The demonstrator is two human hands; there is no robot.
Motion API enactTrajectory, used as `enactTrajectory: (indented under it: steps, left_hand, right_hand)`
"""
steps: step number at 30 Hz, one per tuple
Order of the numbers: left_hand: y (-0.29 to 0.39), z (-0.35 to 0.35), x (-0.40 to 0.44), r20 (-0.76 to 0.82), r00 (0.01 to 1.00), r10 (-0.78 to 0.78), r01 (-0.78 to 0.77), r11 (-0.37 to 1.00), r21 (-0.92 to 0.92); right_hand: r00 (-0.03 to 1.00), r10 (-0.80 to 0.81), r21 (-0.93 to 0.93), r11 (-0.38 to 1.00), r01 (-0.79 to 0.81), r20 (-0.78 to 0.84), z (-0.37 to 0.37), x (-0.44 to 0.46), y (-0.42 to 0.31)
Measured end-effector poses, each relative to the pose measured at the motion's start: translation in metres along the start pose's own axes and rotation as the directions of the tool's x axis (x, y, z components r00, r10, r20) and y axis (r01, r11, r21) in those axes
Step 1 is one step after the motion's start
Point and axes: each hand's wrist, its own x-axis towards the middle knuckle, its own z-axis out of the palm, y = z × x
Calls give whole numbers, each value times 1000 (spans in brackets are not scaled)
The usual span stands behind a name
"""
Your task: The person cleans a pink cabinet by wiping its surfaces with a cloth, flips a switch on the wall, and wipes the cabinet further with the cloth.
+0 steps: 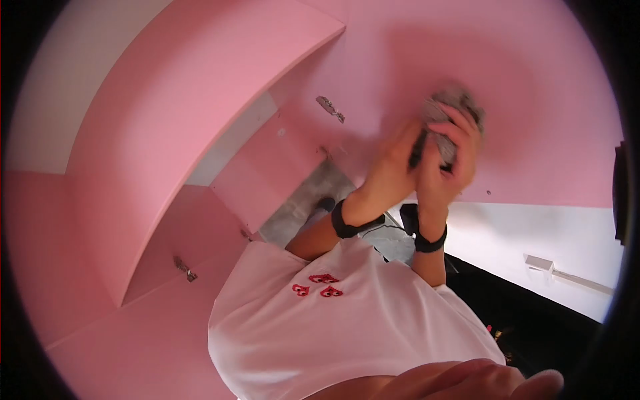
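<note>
A crumpled grey cloth (457,100) is bunched between my two hands, in front of a pink panel (533,100). My right hand (457,143) has its fingers curled over the cloth. My left hand (393,163) is pressed up against it from the left, blurred, with its fingertips mostly hidden. A small dark patch (418,149) shows between the hands; I cannot make out what it is. Each wrist has a black band (430,241) around it.
A curved pink panel (220,80) arches across the left. Metal hinges (330,109) stick out from the pink surfaces, another hinge (185,269) lower left. Grey floor (287,217) shows below. At right are a white surface with a white bar (580,280) and a dark area (547,327).
</note>
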Motion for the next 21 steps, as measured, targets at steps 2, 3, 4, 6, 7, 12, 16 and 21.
enactTrajectory:
  steps: [2, 3, 4, 6, 7, 12, 16, 21]
  left_hand:
    - [-23, -23, 16, -88, 996, -5, 11, 997, 71]
    - [-34, -34, 27, -82, 997, -11, 17, 998, 63]
    - [-44, -45, 37, -112, 991, -79, 80, 997, 5]
    - [-56, -66, 45, -112, 981, -157, 152, 987, -51]
    - [-60, -75, 47, -123, 975, -185, 183, 983, -26]
    - [-93, -95, 40, -97, 933, -346, 355, 931, 90]
    - [-84, -91, 36, -61, 972, -228, 234, 959, 156]
    - [-42, -49, 36, 21, 991, -131, 131, 991, -7]
  right_hand:
    - [997, -49, -2, 999, 49, 53, 35, 14, 1]
    - [995, -66, 41, 997, 63, 80, 53, 20, 1]
    - [991, -78, 84, 994, 69, 106, 69, 24, 0]
    - [989, -51, 109, 993, 36, 137, 93, 27, -1]
    - [985, -46, 142, 990, 23, 164, 104, 30, -1]
    - [977, -35, 149, 989, 3, 211, 148, 18, 11]
    - [983, 32, 195, 979, -68, 179, 134, 11, 10]
    - [994, 111, 164, 980, -110, 2, 76, 5, 4]
